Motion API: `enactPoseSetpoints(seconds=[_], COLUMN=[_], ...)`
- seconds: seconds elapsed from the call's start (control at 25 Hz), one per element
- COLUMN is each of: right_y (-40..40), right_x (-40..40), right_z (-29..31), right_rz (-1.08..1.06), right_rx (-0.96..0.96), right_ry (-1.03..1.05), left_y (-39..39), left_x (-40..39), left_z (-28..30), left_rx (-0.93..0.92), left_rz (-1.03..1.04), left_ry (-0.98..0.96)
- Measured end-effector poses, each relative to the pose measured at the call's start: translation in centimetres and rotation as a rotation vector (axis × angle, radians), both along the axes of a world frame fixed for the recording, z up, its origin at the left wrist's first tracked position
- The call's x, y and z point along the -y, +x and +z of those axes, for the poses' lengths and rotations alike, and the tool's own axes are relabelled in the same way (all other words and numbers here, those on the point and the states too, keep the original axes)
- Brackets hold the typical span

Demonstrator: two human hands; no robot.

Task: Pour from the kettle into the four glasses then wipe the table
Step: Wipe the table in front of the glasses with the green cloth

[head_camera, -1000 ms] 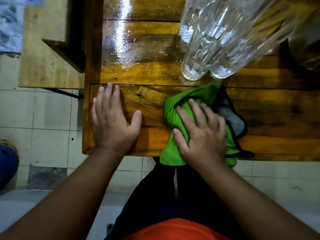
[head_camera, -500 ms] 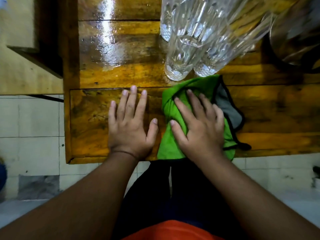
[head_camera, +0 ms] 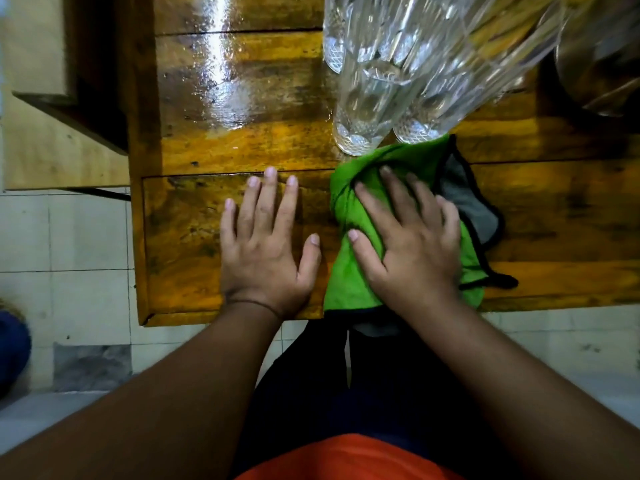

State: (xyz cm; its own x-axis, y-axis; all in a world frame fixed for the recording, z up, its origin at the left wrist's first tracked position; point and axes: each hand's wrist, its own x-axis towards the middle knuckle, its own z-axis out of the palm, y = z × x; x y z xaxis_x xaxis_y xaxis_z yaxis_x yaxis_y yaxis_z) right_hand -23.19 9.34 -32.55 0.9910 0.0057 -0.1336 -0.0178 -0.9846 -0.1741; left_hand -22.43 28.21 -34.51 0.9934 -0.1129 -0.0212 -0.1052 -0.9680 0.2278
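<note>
Table (head_camera: 207, 265) edge at lower frame; cloth (head_camera: 349, 271) overhangs it under my right hand (head_camera: 412, 251), fingers spread flat; left hand (head_camera: 266, 247) flat, fingers apart.

No legible text, label or number anywhere — not on any surface.

Brightness: dim indoor light, warm cast on the wooden table (head_camera: 214, 271).
Glare: a bright white streak on the wet tabletop, upper centre, from a light overhead and beyond.
Shadows: dark under the forearms and along the table's right part.
Distortion: wide-angle stretch; the glasses (head_camera: 398, 74) lean and loom large at the top edge.
Sharpness: hands crisp; the upper right corner is blurred and murky.
</note>
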Motion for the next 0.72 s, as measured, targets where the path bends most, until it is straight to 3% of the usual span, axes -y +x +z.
enactPoseSetpoints(seconds=[0.2, 0.44, 0.64, 0.72], right_y=[-5.6, 0.5, -5.2, -3.4], right_x=[2.5, 1.4, 6.1, 6.2], right_z=[0.1, 0.1, 0.2, 0.3], right_rz=[0.043, 0.037, 0.052, 0.047], right_rx=[0.017, 0.007, 0.013, -0.026], right_ry=[-0.028, -0.029, -0.029, -0.022], left_y=[0.0, 0.0, -0.2, -0.3], left_x=[0.0, -0.1, -0.1, 0.4], left_z=[0.0, 0.0, -0.1, 0.1], left_rx=[-0.003, -0.018, -0.04, -0.04], left_rz=[-0.003, -0.021, -0.024, -0.022], left_ry=[0.006, 0.03, 0.064, 0.095])
